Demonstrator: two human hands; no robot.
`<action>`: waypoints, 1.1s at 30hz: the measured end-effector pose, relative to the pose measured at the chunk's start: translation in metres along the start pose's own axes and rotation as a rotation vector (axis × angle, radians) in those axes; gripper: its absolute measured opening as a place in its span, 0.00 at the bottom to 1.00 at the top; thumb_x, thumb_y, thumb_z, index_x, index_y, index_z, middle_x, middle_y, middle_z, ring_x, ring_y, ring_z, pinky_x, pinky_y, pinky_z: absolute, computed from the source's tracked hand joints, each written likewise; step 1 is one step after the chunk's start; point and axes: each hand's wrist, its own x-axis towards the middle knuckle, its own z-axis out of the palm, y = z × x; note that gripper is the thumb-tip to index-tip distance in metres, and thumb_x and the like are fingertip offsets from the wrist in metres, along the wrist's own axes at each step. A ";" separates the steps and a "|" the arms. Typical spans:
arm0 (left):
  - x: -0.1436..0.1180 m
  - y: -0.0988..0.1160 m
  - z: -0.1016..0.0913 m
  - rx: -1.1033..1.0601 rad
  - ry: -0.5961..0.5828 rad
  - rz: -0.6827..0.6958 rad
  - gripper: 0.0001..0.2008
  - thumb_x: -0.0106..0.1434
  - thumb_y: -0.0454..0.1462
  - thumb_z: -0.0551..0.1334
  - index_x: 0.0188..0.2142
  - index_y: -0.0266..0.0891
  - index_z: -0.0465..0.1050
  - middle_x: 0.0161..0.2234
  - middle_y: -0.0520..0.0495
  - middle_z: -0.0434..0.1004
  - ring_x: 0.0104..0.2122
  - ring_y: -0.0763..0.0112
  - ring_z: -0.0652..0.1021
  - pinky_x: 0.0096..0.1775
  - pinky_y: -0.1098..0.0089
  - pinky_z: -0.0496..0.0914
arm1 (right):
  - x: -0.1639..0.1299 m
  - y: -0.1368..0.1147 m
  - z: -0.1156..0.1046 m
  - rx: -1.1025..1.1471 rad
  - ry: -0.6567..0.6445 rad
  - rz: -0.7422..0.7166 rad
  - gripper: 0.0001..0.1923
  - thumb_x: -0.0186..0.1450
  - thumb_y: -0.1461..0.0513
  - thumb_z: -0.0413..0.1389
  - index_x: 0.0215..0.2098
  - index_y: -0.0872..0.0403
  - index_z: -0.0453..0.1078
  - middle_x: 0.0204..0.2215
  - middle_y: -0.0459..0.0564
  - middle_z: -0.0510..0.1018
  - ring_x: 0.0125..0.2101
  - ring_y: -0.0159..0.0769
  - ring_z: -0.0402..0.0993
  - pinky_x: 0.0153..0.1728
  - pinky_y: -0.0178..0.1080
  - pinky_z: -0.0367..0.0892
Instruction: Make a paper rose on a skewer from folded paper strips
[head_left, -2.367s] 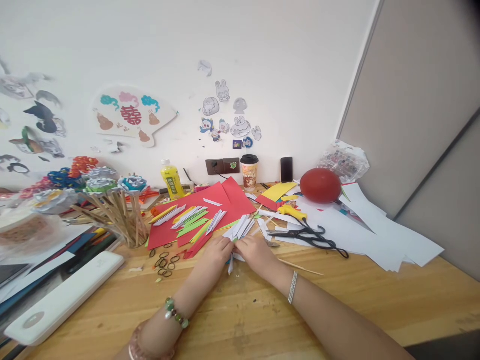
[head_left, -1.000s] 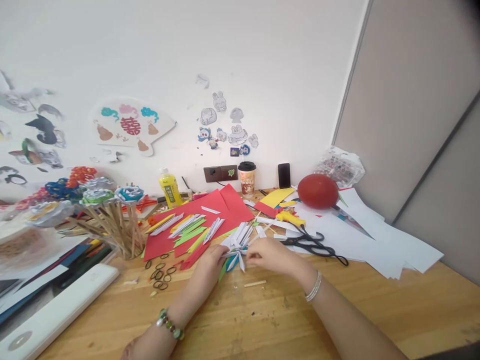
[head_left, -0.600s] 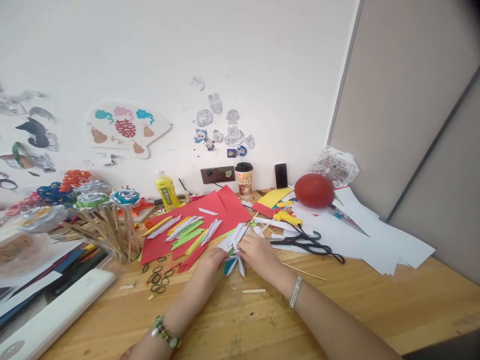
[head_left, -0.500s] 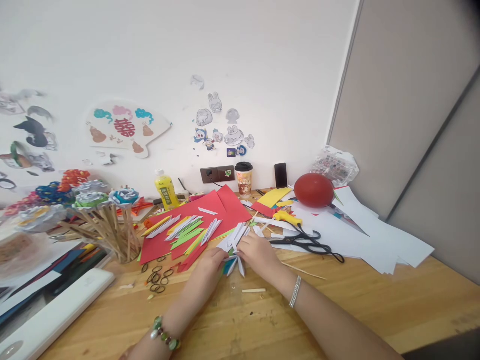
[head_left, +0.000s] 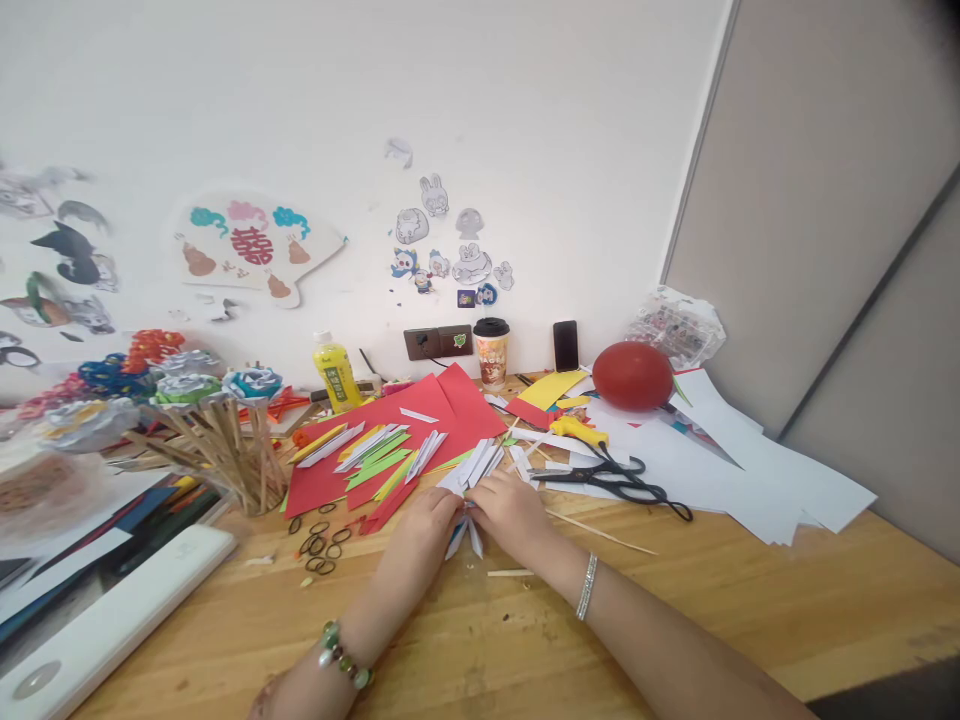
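Note:
Both hands meet over a small folded-paper piece [head_left: 474, 541], whose white and blue points stick out below the fingers. My left hand [head_left: 429, 522] pinches it from the left, fingers closed. From the right, my right hand [head_left: 511, 512] is closed on it as well, the fingertips of both hands almost touching. Much of the piece is hidden under the fingers. Just behind the hands lie white folded paper strips [head_left: 480, 462]. Further left, green folded strips [head_left: 377, 466] and white ones rest on red paper sheets [head_left: 315, 487].
Black scissors [head_left: 619, 478] and a yellow-handled tool [head_left: 579, 431] lie to the right, near a red balloon [head_left: 632, 376] and white sheets [head_left: 694, 470]. A cup [head_left: 492, 355] and yellow bottle [head_left: 336, 375] stand behind. Rubber bands [head_left: 319, 547], sticks and paper flowers [head_left: 187, 390] are left.
My hands have drawn closer together around the folded paper, and the left hand has shifted slightly right. The whole view has moved a little.

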 end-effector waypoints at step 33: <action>0.002 0.002 0.004 -0.053 -0.009 -0.165 0.09 0.60 0.31 0.50 0.25 0.40 0.64 0.25 0.46 0.72 0.26 0.65 0.73 0.29 0.67 0.68 | 0.001 -0.001 0.004 -0.229 -0.080 -0.141 0.06 0.64 0.67 0.54 0.30 0.57 0.71 0.27 0.49 0.75 0.32 0.38 0.67 0.24 0.36 0.58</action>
